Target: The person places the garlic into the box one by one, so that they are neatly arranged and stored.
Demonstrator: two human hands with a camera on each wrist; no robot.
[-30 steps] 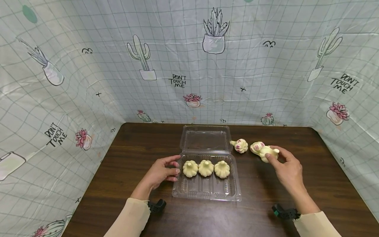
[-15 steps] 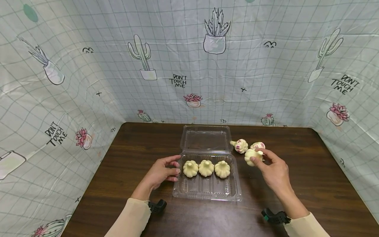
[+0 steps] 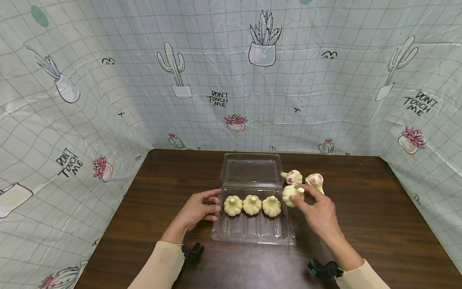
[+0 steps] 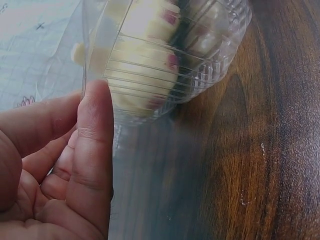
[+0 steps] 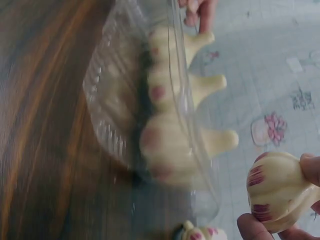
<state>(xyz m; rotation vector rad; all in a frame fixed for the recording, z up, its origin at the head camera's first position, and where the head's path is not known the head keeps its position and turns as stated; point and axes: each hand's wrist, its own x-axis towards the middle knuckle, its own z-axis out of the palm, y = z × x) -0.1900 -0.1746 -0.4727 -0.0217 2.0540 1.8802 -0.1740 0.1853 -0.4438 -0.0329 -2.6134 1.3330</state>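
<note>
A clear plastic clamshell container [image 3: 249,237] lies open on the table with three garlic bulbs [image 3: 252,205] in a row, stems up. My left hand [image 3: 196,206] pinches the container's left rim between thumb and fingers, as the left wrist view shows. Above the container's right rim, my right hand [image 3: 319,210] holds another garlic bulb [image 3: 290,195] by thumb and fingertips. Purple streaks mark the held bulb's underside in the right wrist view. Two more garlic bulbs, one [image 3: 294,176] behind the held bulb and one [image 3: 315,180] behind my right fingers, lie on the table.
The container's hinged lid [image 3: 251,170] is folded back, lying toward the rear of the dark wooden table [image 3: 173,172]. A patterned curtain [image 3: 231,72] hangs behind the table and along both sides.
My right hand has carried its garlic bulb leftward, from beside the far right bulb to the container's right rim. My left hand and the container have stayed in place.
</note>
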